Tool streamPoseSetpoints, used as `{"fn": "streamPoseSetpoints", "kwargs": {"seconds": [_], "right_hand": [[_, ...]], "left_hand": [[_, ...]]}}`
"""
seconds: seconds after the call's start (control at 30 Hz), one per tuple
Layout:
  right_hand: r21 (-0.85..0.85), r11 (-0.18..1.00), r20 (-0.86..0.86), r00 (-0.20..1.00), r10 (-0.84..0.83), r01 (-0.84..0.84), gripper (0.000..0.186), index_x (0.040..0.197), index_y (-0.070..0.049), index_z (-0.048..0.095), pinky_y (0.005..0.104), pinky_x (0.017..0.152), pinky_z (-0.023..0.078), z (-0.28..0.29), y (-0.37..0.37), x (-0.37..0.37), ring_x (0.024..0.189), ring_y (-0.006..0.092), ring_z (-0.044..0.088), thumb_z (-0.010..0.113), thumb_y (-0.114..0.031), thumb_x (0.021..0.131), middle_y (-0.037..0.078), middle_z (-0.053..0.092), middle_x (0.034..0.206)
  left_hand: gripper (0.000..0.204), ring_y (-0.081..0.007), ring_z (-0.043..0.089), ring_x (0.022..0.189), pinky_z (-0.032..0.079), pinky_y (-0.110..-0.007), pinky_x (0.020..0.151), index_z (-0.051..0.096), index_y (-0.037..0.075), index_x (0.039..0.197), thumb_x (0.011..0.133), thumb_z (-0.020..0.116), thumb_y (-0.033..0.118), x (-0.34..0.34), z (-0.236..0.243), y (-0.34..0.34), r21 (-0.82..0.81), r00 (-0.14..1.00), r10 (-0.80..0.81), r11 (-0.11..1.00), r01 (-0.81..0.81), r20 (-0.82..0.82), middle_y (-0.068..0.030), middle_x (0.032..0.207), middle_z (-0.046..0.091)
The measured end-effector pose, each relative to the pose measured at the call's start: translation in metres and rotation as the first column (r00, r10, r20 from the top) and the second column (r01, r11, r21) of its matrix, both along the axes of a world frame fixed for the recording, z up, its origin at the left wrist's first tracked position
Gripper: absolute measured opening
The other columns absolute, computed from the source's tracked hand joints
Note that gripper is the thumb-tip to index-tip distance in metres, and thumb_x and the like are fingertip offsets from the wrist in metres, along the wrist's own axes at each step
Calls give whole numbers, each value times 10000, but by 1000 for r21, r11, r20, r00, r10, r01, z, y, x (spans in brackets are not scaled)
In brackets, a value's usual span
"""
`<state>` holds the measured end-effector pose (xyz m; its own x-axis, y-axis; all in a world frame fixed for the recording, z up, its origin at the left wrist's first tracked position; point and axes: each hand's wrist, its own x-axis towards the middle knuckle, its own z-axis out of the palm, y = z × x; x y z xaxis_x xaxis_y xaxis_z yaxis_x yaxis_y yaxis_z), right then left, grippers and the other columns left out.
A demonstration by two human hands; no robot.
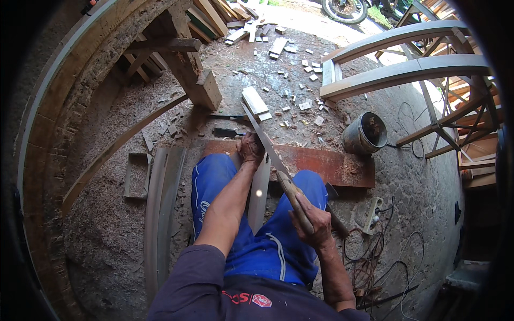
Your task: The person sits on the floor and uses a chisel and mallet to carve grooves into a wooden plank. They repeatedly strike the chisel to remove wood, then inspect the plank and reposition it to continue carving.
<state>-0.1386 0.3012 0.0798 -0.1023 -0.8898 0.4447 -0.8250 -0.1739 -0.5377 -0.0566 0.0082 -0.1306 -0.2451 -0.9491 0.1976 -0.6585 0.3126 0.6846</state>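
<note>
My right hand is closed around the wooden handle of a handsaw, whose blade points away from me and slightly left. Its blade passes just right of my left hand, above or against a narrow wooden board. That board lies lengthwise between my blue-trousered thighs. My left hand is closed on its far end; some fingers are hidden. Under the board's far part is a reddish-brown plank with sawdust on it. Whether the saw teeth touch the wood cannot be told.
Wood offcuts litter the floor ahead. A bucket stands right, near a power strip and tangled cables. Long boards and a small open wooden box lie left. A curved wooden frame rises at far right.
</note>
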Motion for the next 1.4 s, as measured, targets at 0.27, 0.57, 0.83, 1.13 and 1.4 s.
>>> {"fn": "streamPoseSetpoints", "kwargs": {"seconds": [0.27,0.57,0.83,1.13,1.4], "right_hand": [[194,981,16,1000,-24,21,517,1270,79,625,366,716,616,37,90,-3,810,305,766,788,-62,800,199,744,989],[101,995,105,994,16,-26,527,1353,11,585,371,787,600,0,-68,-6,955,345,739,751,-87,862,220,697,1208],[166,986,-1,1000,-7,7,545,1281,78,626,364,687,611,36,90,-12,764,315,761,794,-90,790,212,747,991],[173,984,79,995,-58,44,530,1373,-38,577,399,721,594,-18,-85,0,866,367,727,742,-114,875,202,718,1149],[152,988,-36,999,0,6,558,1289,76,619,344,606,576,43,85,-2,602,266,686,802,-86,788,134,686,780]], "left_hand": [[143,-271,635,1029,435,-453,839,720,182,955,869,633,254,6,3,6,32,998,36,999,-38,51,-36,1018,683],[113,-262,642,979,437,-453,807,729,190,925,843,670,241,-3,4,7,-125,1000,18,992,-17,4,-29,1007,681],[189,-268,631,1025,442,-479,847,728,192,953,926,582,308,8,1,6,-82,987,21,997,-8,159,-47,1026,679],[168,-280,644,1052,457,-467,856,729,183,969,856,695,302,-4,20,13,-84,1000,-18,996,16,-25,-31,1049,694],[185,-283,636,1034,434,-458,854,734,184,967,876,643,317,5,16,9,-71,996,35,997,-29,88,-45,1033,683]]}}
